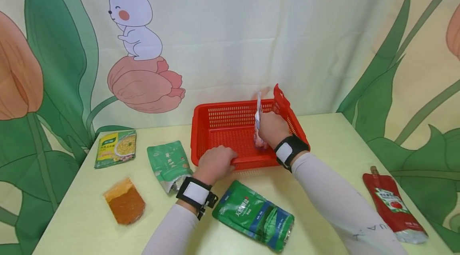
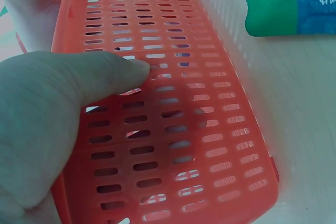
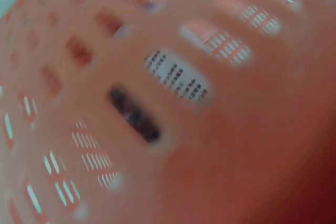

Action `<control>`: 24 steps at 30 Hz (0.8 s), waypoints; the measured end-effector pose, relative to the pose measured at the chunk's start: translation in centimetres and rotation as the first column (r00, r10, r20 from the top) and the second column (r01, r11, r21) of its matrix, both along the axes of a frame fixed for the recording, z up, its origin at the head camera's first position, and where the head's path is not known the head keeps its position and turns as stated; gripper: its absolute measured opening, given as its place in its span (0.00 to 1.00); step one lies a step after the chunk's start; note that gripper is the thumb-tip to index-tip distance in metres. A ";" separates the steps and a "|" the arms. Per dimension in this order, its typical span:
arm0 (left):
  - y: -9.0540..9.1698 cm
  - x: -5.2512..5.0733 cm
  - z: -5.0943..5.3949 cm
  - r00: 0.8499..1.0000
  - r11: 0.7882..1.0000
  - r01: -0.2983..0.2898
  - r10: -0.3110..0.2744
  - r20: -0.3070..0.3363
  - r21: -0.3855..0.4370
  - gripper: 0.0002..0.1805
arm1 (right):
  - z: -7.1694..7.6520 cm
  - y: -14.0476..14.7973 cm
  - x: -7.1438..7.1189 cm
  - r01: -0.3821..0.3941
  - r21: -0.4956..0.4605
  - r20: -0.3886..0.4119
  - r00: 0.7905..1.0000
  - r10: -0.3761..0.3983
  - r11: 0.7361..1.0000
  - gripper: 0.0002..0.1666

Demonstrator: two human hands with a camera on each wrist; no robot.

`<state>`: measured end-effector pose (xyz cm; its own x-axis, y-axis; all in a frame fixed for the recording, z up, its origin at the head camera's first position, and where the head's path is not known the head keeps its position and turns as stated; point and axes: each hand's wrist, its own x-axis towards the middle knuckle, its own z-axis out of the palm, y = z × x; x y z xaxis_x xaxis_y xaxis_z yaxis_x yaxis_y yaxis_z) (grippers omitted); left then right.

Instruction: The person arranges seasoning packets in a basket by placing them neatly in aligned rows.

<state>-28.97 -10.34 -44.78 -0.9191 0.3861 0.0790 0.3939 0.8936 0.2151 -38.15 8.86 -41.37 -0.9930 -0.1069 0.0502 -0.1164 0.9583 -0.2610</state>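
A red perforated basket [image 1: 230, 139] stands at the back of the table. My left hand [image 1: 215, 163] grips its front rim; in the left wrist view the thumb of that hand [image 2: 47, 98] lies against the basket's outer wall [image 2: 210, 145]. Inside the basket's right part, my right hand [image 1: 274, 129] holds a white and pink packet [image 1: 258, 125] upright. A red packet [image 1: 280, 101] stands just beyond it against the right side. The right wrist view is filled by the basket's slotted wall [image 3: 236, 114], which hides the right hand there.
Left of the basket lie a green and yellow packet [image 1: 116, 149], a green pouch [image 1: 169, 163] and an orange-brown packet [image 1: 125, 203]. A green and blue pouch [image 1: 253, 215] lies in front, between the arms. At the far right is a red spouted pouch [image 1: 393, 203]. A curtain hangs behind.
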 end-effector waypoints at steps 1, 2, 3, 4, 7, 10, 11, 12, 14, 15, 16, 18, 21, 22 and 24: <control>0.0 0.0 0.0 1.000 1.000 0.002 -0.002 -0.002 0.002 0.05 | 0.0 0.1 0.0 0.002 -0.014 0.004 1.000 -0.002 1.000 0.10; 0.0 0.0 0.0 1.000 1.000 0.003 -0.003 -0.004 0.002 0.05 | 0.0 0.2 0.0 0.002 -0.024 0.009 1.000 -0.002 1.000 0.09; 0.0 0.1 0.0 1.000 1.000 0.005 -0.005 -0.005 0.002 0.05 | 0.0 0.3 0.1 0.003 -0.028 0.009 1.000 -0.002 1.000 0.09; 0.0 0.1 0.0 1.000 1.000 0.006 -0.006 -0.007 0.003 0.05 | 0.0 0.4 0.1 0.005 -0.034 0.015 1.000 -0.004 0.999 0.09; 0.0 0.1 -0.1 1.000 1.000 0.008 -0.008 -0.007 0.005 0.05 | 0.0 0.5 0.3 0.015 -0.078 0.053 0.999 -0.011 0.997 0.10; 0.0 0.2 -0.1 1.000 1.000 0.003 -0.003 0.000 0.005 0.06 | 0.0 0.6 0.5 0.030 -0.091 0.083 0.996 -0.022 0.995 0.12; 0.0 0.2 -0.1 1.000 1.000 0.001 -0.001 0.003 0.005 0.07 | 0.1 0.6 0.6 0.034 -0.093 0.090 0.996 -0.026 0.995 0.13; 0.1 0.2 -0.1 1.000 1.000 -0.002 0.002 0.005 0.004 0.07 | 0.1 0.7 0.7 0.041 -0.101 0.099 0.995 -0.031 0.994 0.15; 0.1 0.2 -0.1 1.000 1.000 -0.003 0.002 0.009 0.007 0.06 | 0.2 0.9 1.1 0.047 -0.117 0.118 0.992 -0.034 0.992 0.18; 0.1 0.2 -0.1 1.000 1.000 -0.002 0.002 0.010 0.008 0.06 | 0.4 1.1 1.3 0.046 -0.126 0.126 0.992 -0.030 0.991 0.20; 0.1 0.2 0.0 1.000 1.000 -0.001 0.001 0.010 0.009 0.05 | 0.5 1.4 1.5 0.038 -0.127 0.127 0.992 -0.022 0.991 0.21; 0.1 0.2 0.0 1.000 1.000 0.001 -0.001 0.010 0.013 0.05 | 0.9 2.0 2.1 0.014 -0.138 0.144 0.990 0.007 0.990 0.21; 0.1 0.1 0.0 1.000 1.000 0.000 0.000 0.005 0.016 0.04 | 1.2 3.2 3.1 -0.060 -0.141 0.149 0.986 0.081 0.988 0.22; 0.1 0.1 0.0 1.000 1.000 -0.001 0.001 0.003 0.016 0.04 | 1.2 3.6 3.5 -0.095 -0.144 0.145 0.983 0.116 0.985 0.22; 0.0 0.1 0.0 1.000 1.000 -0.002 0.002 0.000 0.014 0.04 | 1.0 4.3 4.2 -0.174 -0.165 0.140 0.970 0.198 0.971 0.23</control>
<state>-28.91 -10.29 -44.78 -0.9199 0.3829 0.0846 0.3919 0.8913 0.2278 -33.97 13.18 -40.36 -0.9532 -0.2934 -0.0722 -0.2358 0.8718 -0.4293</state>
